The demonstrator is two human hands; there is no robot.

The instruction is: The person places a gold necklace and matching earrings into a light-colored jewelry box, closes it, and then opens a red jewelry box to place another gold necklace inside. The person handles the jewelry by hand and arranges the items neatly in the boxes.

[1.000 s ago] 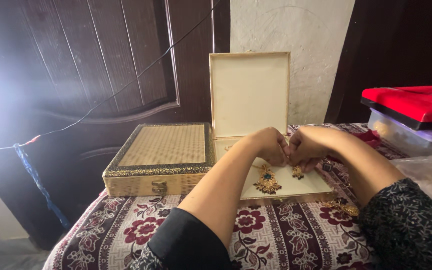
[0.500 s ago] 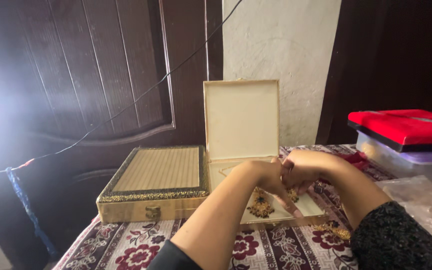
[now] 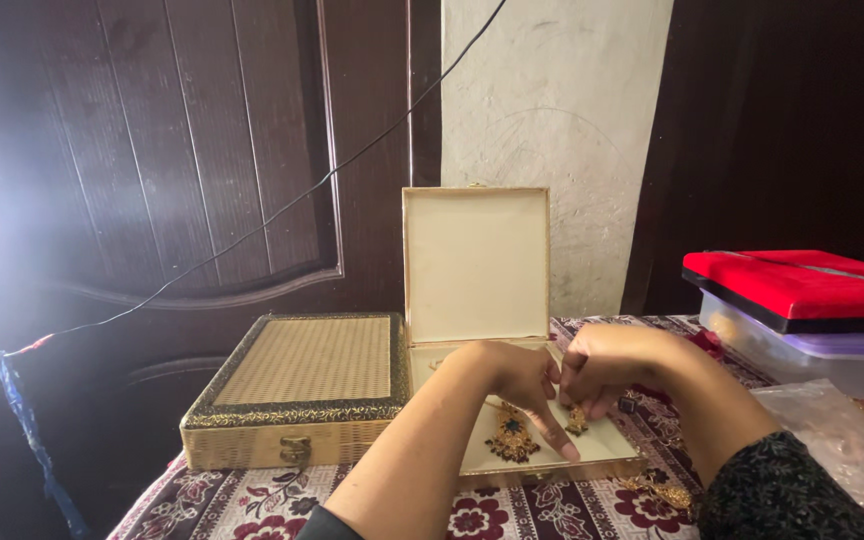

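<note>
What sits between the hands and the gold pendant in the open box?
Nothing visible. Left hand and right hand hang over the open box; the left forefinger reaches down beside the gold pendant. A small gold piece lies under the right hand.

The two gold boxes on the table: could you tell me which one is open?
The right box, under both hands, is open, its cream-lined lid standing upright. The left box with the woven top is shut, clasp at its front.

Both forearms reach forward and converge. The left hand (image 3: 512, 375) is knuckles-up with its index finger (image 3: 555, 432) stretched down and forward. Just beside it, fingertips apparently touching, the right hand (image 3: 602, 365) curls, fingers bent downward in a pinch.
</note>
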